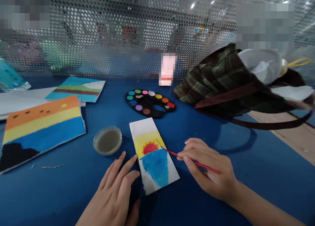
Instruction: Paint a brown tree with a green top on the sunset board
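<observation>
Head view: I have my left hand (114, 190) open, fingers spread at the card's (154, 154) edge, and my right hand (209, 170) pinching a brush (192, 159), tip on the card. A slip would streak the paint; a nudge could tip the water dish (107, 140) or the palette (150, 103) beyond.

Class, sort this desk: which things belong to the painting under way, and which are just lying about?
In use: right hand, red paintbrush, left hand, painted card, watercolour palette, water dish.
Lying about: striped painting, bird painting, plaid bag.

left hand (114, 188) — flat, splayed, palm down | right hand (209, 170) — curled in a pen grip
</observation>
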Demonstrator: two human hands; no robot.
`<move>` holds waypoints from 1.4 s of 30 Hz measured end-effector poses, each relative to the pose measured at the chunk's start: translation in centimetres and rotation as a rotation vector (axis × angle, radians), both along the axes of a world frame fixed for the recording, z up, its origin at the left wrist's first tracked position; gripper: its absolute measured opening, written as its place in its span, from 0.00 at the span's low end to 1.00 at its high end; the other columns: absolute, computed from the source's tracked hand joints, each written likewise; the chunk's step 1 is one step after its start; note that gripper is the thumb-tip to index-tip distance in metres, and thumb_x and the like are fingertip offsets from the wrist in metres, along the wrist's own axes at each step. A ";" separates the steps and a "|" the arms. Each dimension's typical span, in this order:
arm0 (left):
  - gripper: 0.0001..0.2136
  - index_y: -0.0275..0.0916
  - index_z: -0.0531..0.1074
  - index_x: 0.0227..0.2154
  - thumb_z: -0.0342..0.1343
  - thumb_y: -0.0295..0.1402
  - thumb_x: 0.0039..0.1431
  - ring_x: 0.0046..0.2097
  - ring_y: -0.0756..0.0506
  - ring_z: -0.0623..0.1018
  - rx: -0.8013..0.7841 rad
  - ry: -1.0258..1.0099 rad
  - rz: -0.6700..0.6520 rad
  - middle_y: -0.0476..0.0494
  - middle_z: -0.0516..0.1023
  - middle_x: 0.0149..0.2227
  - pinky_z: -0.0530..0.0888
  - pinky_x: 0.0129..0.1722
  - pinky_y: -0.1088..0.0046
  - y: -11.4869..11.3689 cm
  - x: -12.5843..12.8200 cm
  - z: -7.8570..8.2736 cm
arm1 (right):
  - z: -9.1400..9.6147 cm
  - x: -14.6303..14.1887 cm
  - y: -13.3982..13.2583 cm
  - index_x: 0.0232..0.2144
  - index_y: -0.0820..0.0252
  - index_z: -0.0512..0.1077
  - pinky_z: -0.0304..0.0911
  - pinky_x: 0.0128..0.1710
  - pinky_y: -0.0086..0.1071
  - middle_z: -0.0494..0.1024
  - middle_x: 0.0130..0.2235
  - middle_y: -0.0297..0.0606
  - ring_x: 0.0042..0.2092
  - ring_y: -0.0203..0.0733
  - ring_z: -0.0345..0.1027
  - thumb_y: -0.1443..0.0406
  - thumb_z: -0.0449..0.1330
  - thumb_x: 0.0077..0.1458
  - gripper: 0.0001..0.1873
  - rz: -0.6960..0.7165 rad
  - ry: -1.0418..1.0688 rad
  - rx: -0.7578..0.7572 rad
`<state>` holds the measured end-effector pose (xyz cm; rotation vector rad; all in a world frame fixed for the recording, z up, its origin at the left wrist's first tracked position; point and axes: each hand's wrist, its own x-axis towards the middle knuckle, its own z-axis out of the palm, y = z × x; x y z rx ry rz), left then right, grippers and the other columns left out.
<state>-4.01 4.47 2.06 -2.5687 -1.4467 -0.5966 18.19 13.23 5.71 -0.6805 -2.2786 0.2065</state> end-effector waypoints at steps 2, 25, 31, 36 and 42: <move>0.14 0.32 0.60 0.41 0.43 0.26 0.49 0.53 0.33 0.61 -0.001 -0.009 0.003 0.30 0.66 0.49 0.72 0.38 0.54 0.0 0.0 0.0 | 0.1 0.0 -0.1 0.29 0.61 0.67 0.65 0.36 0.39 0.72 0.25 0.35 0.29 0.37 0.64 0.77 0.52 0.47 0.09 0.001 -0.003 0.003; 0.14 0.32 0.60 0.41 0.44 0.27 0.50 0.53 0.32 0.60 -0.008 0.003 -0.007 0.30 0.65 0.50 0.72 0.39 0.54 0.1 -0.2 -0.3 | 0.8 0.2 -0.7 0.25 0.64 0.67 0.64 0.33 0.38 0.69 0.21 0.35 0.25 0.34 0.62 0.78 0.51 0.46 0.09 0.028 0.025 0.019; 0.14 0.32 0.60 0.41 0.44 0.27 0.50 0.54 0.33 0.59 -0.021 0.005 0.005 0.31 0.64 0.51 0.71 0.40 0.54 0.0 -0.2 -0.3 | 1.2 -0.1 -1.0 0.23 0.63 0.67 0.64 0.31 0.37 0.68 0.20 0.35 0.23 0.33 0.61 0.79 0.51 0.46 0.10 0.041 0.027 0.032; 0.13 0.32 0.61 0.40 0.44 0.27 0.51 0.53 0.33 0.60 -0.009 0.012 -0.004 0.31 0.65 0.50 0.72 0.39 0.54 -0.1 -0.1 -0.2 | 1.8 0.4 -1.4 0.25 0.63 0.67 0.64 0.35 0.37 0.69 0.21 0.35 0.25 0.34 0.63 0.79 0.50 0.46 0.11 0.048 0.024 0.034; 0.13 0.32 0.60 0.42 0.44 0.26 0.51 0.54 0.33 0.60 -0.009 0.015 -0.003 0.31 0.64 0.51 0.72 0.39 0.54 -0.1 -0.2 -0.2 | 2.5 1.1 -1.4 0.33 0.61 0.66 0.62 0.40 0.37 0.71 0.26 0.36 0.32 0.39 0.66 0.75 0.49 0.49 0.10 0.010 0.049 -0.032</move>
